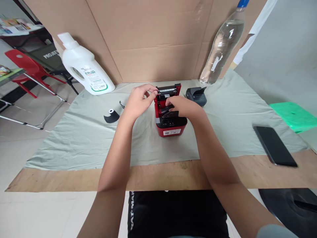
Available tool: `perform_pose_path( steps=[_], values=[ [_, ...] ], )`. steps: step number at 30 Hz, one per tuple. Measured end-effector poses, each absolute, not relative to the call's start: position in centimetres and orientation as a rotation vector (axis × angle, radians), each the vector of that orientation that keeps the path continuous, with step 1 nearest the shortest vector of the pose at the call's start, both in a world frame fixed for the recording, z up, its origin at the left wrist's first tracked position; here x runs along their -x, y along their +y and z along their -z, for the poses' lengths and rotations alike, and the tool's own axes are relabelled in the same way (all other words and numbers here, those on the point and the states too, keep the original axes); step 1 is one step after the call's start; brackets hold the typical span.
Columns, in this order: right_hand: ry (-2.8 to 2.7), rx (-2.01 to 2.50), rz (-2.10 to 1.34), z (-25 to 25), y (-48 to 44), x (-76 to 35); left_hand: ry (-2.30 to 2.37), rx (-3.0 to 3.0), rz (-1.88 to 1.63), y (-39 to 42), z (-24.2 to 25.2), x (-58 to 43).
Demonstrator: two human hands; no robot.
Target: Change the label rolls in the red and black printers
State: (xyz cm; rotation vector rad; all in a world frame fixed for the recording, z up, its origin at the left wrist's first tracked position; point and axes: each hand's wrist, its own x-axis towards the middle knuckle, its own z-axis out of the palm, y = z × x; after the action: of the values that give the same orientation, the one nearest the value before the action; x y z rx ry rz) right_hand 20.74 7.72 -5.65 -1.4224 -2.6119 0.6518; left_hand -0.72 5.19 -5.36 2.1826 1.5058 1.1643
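Note:
A small red and black label printer (pixel 171 131) stands on the cloth in front of me with its lid (pixel 166 91) raised. My left hand (pixel 140 99) pinches the left edge of that lid between thumb and fingers. Inside the printer's paper compartment are the curled fingers of my right hand (pixel 182 105); what they grip there is partly hidden and I cannot make it out. To the left lies a small paper roll (pixel 111 115) with a dark outer strip, and by it a small dark piece (pixel 122 105). Behind my right hand sits a dark grey device (pixel 196 96) with a raised flap.
A white detergent bottle (pixel 86 67) and a clear water bottle (pixel 223 49) lean against the cardboard panel (pixel 153 39) at the back. A black phone (pixel 274 145) lies at the right edge of the cloth (pixel 86 138). Beyond it is a green stool (pixel 294 115).

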Motion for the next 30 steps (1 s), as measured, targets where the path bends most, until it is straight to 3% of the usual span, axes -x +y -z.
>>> perform_pose_path(
  steps=[15,22,27,30],
  values=[
    [-2.700,1.697,-0.439,6.1,7.1,-17.9,1.472,-2.379,-1.066,6.2,6.8,1.0],
    [-2.435,1.408,-0.804,3.2,7.2,-22.1,1.500,-2.380,-1.059,5.8,6.4,0.7],
    [-2.030,1.414,-0.656,1.1,6.5,-25.9,1.572,-2.398,-0.924,3.9,4.4,-0.1],
    [-2.097,1.495,-0.774,1.4,6.8,-26.0,1.583,-2.461,-0.804,2.5,3.9,-1.0]
  ],
)
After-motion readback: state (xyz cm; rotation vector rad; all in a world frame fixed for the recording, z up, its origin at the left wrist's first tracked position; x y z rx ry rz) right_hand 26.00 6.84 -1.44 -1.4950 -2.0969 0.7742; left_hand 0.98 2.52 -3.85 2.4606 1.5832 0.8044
